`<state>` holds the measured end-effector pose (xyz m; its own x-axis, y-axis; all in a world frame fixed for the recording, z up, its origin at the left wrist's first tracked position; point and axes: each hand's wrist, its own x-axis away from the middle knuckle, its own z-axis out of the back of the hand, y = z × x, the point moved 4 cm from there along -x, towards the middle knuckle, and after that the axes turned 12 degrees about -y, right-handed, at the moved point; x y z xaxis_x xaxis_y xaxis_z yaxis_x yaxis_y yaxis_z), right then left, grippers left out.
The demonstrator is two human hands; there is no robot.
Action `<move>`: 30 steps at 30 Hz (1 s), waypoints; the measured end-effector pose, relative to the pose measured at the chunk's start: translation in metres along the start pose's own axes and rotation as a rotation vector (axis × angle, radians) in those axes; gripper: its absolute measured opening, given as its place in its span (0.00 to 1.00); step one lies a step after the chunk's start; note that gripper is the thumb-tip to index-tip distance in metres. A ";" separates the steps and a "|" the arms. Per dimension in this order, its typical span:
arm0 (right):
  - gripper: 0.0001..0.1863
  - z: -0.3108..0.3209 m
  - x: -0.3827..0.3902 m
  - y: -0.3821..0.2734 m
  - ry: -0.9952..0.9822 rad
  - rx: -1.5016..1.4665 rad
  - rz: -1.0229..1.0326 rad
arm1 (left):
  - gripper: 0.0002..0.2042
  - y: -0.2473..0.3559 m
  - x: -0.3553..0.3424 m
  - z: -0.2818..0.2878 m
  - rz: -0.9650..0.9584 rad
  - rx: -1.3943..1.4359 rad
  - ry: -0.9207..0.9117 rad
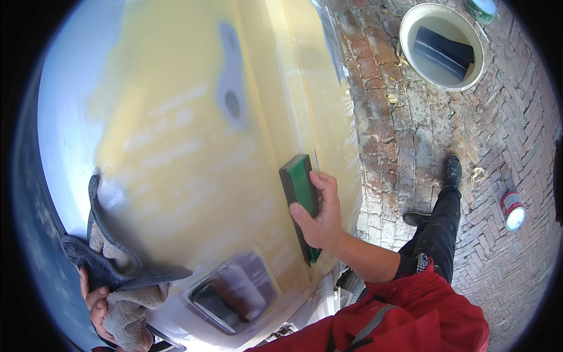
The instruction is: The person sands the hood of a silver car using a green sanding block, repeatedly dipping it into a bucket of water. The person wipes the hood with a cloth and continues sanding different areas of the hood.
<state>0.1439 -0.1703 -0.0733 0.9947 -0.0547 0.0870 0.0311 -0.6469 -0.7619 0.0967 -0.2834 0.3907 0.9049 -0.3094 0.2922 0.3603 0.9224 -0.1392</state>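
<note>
A large curved vehicle panel (176, 105), yellowish with pale, silvery and grey patches, fills the left and middle of the head view. My right hand (318, 214) grips a long green sanding block (302, 176) with a dark edge, held against the panel along a raised lengthwise ridge. At the lower left my left hand (97, 305) has its fingers wrapped round a crumpled grey and dark cloth (132, 302), which lies against the panel. A dark rounded-square opening (226, 293) is in the panel between my hands, toward the lower edge.
A pale bucket (409, 79) of cloudy water with dark sheets inside stands on the brick paving (422, 141) at upper right, beside a green can (481, 9). A red can (511, 202) stands farther right. My legs and dark shoes show on the paving beside the vehicle.
</note>
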 end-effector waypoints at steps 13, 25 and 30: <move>0.44 0.021 -0.250 -0.012 0.006 0.109 -0.214 | 0.37 -0.029 0.015 0.013 -0.006 0.138 0.016; 0.40 0.004 0.138 0.019 -0.077 0.034 -0.128 | 0.44 0.018 -0.025 0.003 0.007 -0.059 -0.037; 0.38 0.006 0.079 0.049 -0.047 0.069 -0.141 | 0.36 0.011 -0.009 -0.003 -0.064 -0.025 -0.065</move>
<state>0.2251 -0.2018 -0.1078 0.9834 0.0695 0.1674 0.1757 -0.5921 -0.7864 0.0932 -0.2709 0.3831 0.8636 -0.3506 0.3623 0.4229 0.8950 -0.1421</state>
